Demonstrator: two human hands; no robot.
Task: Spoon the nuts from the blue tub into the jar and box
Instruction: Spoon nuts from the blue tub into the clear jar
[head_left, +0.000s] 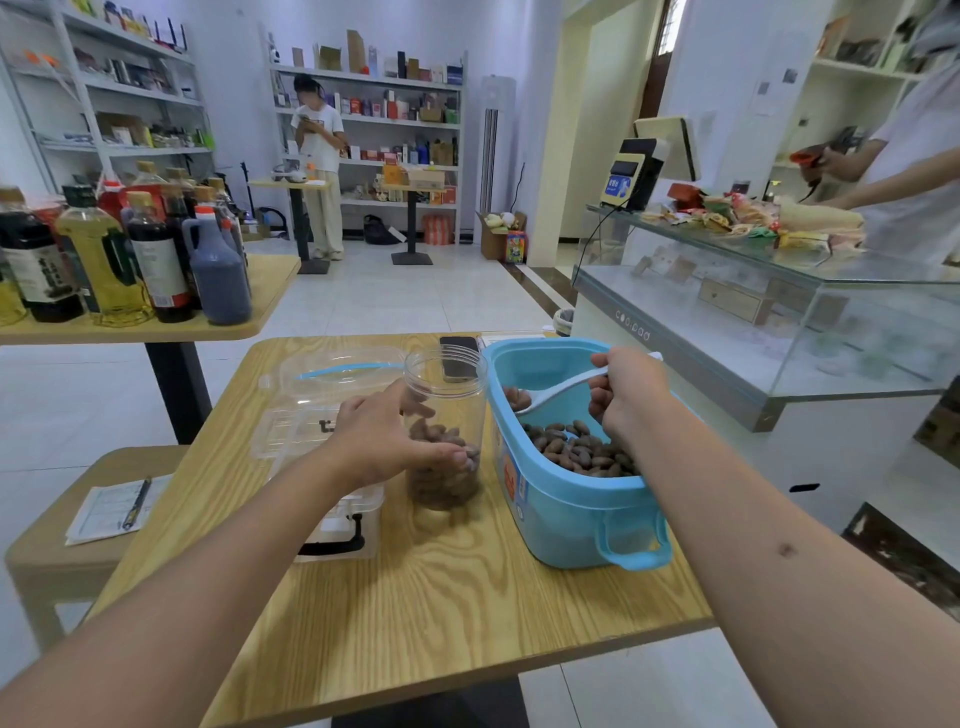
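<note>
Curled round the clear round plastic jar, the left hand grips it from the side with thumb in front and fingers behind; the jar stands upright on the light wooden table, partly filled with brown nuts. Just right of it, the right hand pinches the handle of a white plastic spoon, whose bowl carries a few nuts above the oblong blue plastic tub. More nuts lie in the near half of that tub. Left of the jar, touching the left forearm, sits the clear plastic box with a blue-trimmed lid and black latch. Behind the jar lies a dark phone. Farther off stand a glass counter and a side table of bottles.
</note>
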